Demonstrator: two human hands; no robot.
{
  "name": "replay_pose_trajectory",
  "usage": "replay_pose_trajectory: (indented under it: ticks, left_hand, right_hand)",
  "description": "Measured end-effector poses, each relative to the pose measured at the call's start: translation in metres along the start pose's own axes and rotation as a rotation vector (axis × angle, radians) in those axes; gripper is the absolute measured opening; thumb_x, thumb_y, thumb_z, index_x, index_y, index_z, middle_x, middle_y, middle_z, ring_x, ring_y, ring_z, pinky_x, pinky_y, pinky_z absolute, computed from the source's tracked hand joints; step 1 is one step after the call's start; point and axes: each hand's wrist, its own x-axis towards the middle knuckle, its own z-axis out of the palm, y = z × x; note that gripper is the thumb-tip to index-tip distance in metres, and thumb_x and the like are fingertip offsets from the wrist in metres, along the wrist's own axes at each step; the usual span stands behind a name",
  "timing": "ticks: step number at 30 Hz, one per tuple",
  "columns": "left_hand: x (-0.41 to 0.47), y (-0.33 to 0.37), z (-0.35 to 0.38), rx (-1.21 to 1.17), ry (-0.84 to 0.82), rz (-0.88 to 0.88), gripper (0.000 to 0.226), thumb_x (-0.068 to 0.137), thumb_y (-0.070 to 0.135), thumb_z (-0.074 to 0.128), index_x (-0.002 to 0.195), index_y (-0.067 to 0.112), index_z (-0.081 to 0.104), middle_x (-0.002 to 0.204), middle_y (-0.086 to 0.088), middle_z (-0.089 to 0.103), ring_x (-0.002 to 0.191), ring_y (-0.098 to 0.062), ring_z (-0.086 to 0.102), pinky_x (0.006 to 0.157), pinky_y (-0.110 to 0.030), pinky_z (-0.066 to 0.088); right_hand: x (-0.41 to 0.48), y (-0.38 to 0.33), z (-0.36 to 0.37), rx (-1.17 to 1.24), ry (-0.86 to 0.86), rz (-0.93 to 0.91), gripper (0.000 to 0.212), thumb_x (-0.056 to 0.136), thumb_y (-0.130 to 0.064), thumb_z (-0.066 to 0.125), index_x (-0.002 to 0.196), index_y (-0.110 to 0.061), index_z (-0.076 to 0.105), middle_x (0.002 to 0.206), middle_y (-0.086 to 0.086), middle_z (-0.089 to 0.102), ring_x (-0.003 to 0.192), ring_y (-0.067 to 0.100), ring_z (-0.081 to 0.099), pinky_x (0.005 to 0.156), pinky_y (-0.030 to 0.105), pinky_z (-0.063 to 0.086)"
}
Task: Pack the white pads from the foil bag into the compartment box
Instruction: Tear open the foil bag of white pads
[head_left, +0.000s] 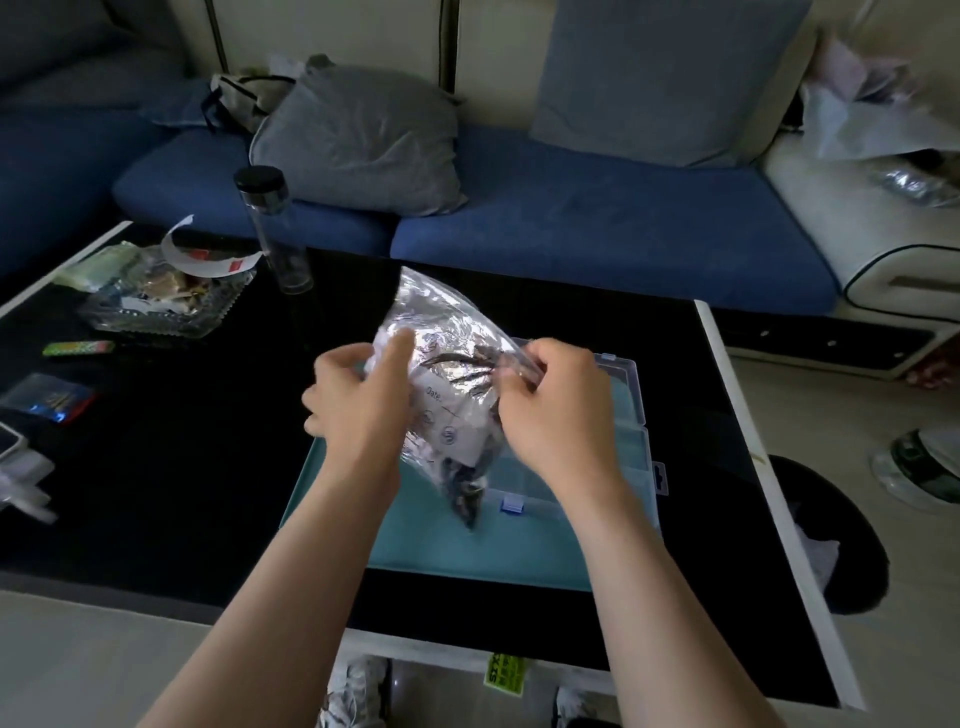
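The left hand (358, 400) is curling its grip round the left side of the foil bag (441, 322), thumb on the front, while the right hand (550, 410) is pinching the bag's crumpled right edge. The bag is hanging with its long axis running far to near, just above the compartment box (631, 410) on a teal mat (467, 551) on the tabletop (208, 467). The box is lying below and slightly right of both grips, nearer the right hand; the white pads are not showing clearly and are presumably inside the bag.
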Motion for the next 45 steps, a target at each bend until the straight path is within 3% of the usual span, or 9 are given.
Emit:
replay_pose_trajectory:
  ticks: [4, 7, 15, 18, 23, 26, 32, 37, 45]
  left_hand:
    - [0.005, -0.003, -0.005, 0.295, -0.160, -0.009, 0.043, 0.067, 0.048, 0.070, 0.109, 0.037, 0.067, 0.126, -0.006, 0.063, 0.123, -0.036, 0.058, 0.103, -0.049, 0.052]
    - [0.004, -0.012, -0.007, 0.572, -0.319, 0.121, 0.046, 0.083, 0.048, 0.065, 0.123, 0.027, 0.062, 0.123, -0.004, 0.064, 0.122, -0.032, 0.058, 0.109, -0.051, 0.044]
    - [0.013, -0.028, -0.015, 0.920, -0.337, 0.395, 0.043, 0.098, 0.039, 0.044, 0.139, 0.029, 0.054, 0.133, -0.010, 0.057, 0.124, -0.040, 0.051, 0.098, -0.047, 0.043]
    - [0.013, -0.029, -0.017, 1.066, -0.278, 0.457, 0.040, 0.102, 0.028, 0.049, 0.142, 0.026, 0.052, 0.133, -0.013, 0.054, 0.119, -0.041, 0.052, 0.094, -0.047, 0.044]
    - [0.015, -0.027, -0.022, 1.170, -0.287, 0.435, 0.049, 0.093, 0.006, 0.057, 0.139, 0.021, 0.047, 0.139, -0.008, 0.042, 0.123, -0.039, 0.045, 0.087, -0.049, 0.047]
    - [0.019, -0.029, -0.024, 1.162, -0.324, 0.372, 0.048, 0.088, 0.000, 0.058, 0.129, 0.017, 0.040, 0.134, -0.007, 0.042, 0.119, -0.040, 0.045, 0.080, -0.048, 0.048]
    - [0.020, -0.030, -0.030, 1.226, -0.415, 0.353, 0.095, 0.082, 0.006, 0.066, 0.155, 0.042, 0.018, 0.150, -0.008, 0.020, 0.129, -0.043, 0.034, 0.097, -0.058, 0.049]
    - [0.022, -0.033, -0.030, 1.213, -0.411, 0.388, 0.099, 0.081, 0.006, 0.073, 0.154, 0.044, 0.017, 0.155, -0.005, 0.012, 0.132, -0.043, 0.030, 0.094, -0.052, 0.049]
    - [0.025, -0.039, -0.028, 1.323, -0.392, 0.419, 0.110, 0.082, 0.020, 0.076, 0.158, 0.047, 0.002, 0.163, -0.010, 0.009, 0.141, -0.045, 0.029, 0.108, -0.057, 0.041]
  right_hand:
    - [-0.008, -0.003, 0.028, 0.424, -0.198, 0.322, 0.001, 0.090, -0.016, 0.065, 0.090, -0.017, 0.065, 0.091, 0.006, 0.073, 0.082, 0.031, 0.077, 0.067, 0.047, 0.066]
    - [-0.014, -0.003, 0.041, 0.562, -0.345, 0.488, 0.013, 0.095, -0.004, 0.065, 0.104, -0.011, 0.060, 0.109, 0.012, 0.071, 0.091, 0.033, 0.077, 0.060, 0.039, 0.066]
    - [-0.017, 0.007, 0.072, -0.025, -0.630, 0.128, 0.036, 0.081, -0.027, 0.051, 0.117, -0.028, 0.054, 0.108, 0.008, 0.072, 0.091, 0.035, 0.076, 0.065, 0.049, 0.066]
    - [-0.015, 0.008, 0.070, -0.031, -0.698, 0.139, 0.033, 0.090, -0.017, 0.046, 0.119, -0.026, 0.058, 0.104, 0.011, 0.073, 0.067, 0.034, 0.077, 0.048, 0.041, 0.061]
    - [-0.008, 0.006, 0.061, -0.069, -0.320, 0.070, 0.031, 0.089, -0.007, 0.053, 0.106, -0.018, 0.075, 0.094, 0.007, 0.076, 0.084, 0.031, 0.071, 0.068, 0.035, 0.059]
    - [-0.004, 0.012, 0.065, -0.064, -0.317, 0.032, 0.034, 0.090, 0.005, 0.053, 0.108, -0.007, 0.080, 0.104, 0.009, 0.079, 0.098, 0.027, 0.071, 0.084, 0.036, 0.057]
    - [0.004, 0.018, 0.080, 0.132, -0.290, -0.030, 0.020, 0.093, -0.004, 0.066, 0.095, -0.018, 0.081, 0.084, -0.011, 0.074, 0.077, -0.001, 0.068, 0.065, 0.003, 0.044]
    - [0.006, 0.015, 0.090, 0.149, -0.314, -0.007, 0.011, 0.092, -0.016, 0.074, 0.098, -0.025, 0.076, 0.074, -0.020, 0.066, 0.074, -0.004, 0.066, 0.062, 0.008, 0.045]
    - [0.005, 0.015, 0.091, 0.070, -0.210, 0.078, 0.012, 0.084, -0.018, 0.076, 0.075, -0.012, 0.081, 0.058, 0.002, 0.067, 0.055, 0.020, 0.050, 0.054, 0.023, 0.041]
